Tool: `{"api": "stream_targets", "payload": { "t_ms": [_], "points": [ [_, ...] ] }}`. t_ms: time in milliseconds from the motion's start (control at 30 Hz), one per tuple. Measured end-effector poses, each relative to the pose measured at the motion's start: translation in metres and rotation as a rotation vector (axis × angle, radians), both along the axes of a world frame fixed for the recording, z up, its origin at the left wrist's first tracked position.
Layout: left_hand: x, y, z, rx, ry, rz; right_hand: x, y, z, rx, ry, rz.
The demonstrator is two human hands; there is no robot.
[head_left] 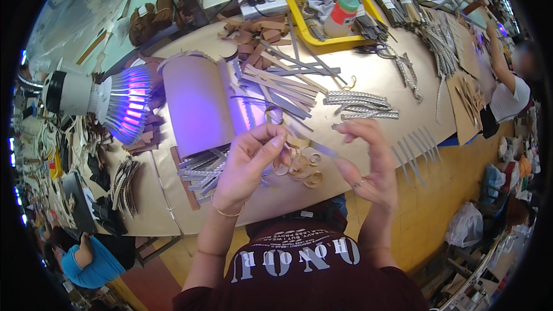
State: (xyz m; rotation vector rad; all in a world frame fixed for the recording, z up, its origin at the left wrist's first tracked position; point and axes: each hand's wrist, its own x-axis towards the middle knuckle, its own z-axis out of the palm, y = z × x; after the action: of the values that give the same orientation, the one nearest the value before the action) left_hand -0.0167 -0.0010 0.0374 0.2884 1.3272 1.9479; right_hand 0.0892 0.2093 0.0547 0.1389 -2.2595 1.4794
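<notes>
My left hand (253, 158) is closed in a pinch at chest height over the table edge, holding a thin grey strip (324, 148) together with a curl of tan tape. The strip points toward my right hand (371, 164). That hand's thumb is near the strip's far end, and its fingers are bent and apart from the thumb. Loose tan tape curls (311, 178) lie just below and between the hands. Beyond them are a pile of flat tan and grey strips (282, 89) and a bundle of braided silver straps (363, 103).
A lamp (124, 103) glowing purple stands left, beside a tan curved block (196, 103). A yellow tray (299, 20) at the back holds a red jar with a green lid (344, 14). Grey strips (412, 155) overhang the right edge. Other people sit far left and right.
</notes>
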Motion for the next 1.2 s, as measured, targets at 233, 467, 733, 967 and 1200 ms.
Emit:
{"api": "stream_targets", "payload": {
  "t_ms": [233, 467, 733, 967, 1200],
  "points": [
    [0.01, 0.006, -0.003, 0.069, -0.142, -0.1, -0.006, -0.001, -0.009, -0.143, -0.122, 0.219],
    [0.012, 0.006, -0.009, 0.143, -0.32, -0.086, -0.005, -0.005, -0.002, -0.261, -0.123, 0.316],
    [-0.003, -0.011, -0.031, 0.236, -0.359, 0.242, 0.052, 0.055, -0.006, -0.769, 0.333, 0.433],
    [0.0, -0.016, -0.041, 0.053, 0.034, 0.351, 0.171, 0.166, 0.001, -0.636, 0.122, -0.409],
    [0.041, 0.005, -0.032, -0.284, 0.405, -0.004, 0.156, 0.277, -0.078, 0.182, -0.738, -0.846]
  ]
}}
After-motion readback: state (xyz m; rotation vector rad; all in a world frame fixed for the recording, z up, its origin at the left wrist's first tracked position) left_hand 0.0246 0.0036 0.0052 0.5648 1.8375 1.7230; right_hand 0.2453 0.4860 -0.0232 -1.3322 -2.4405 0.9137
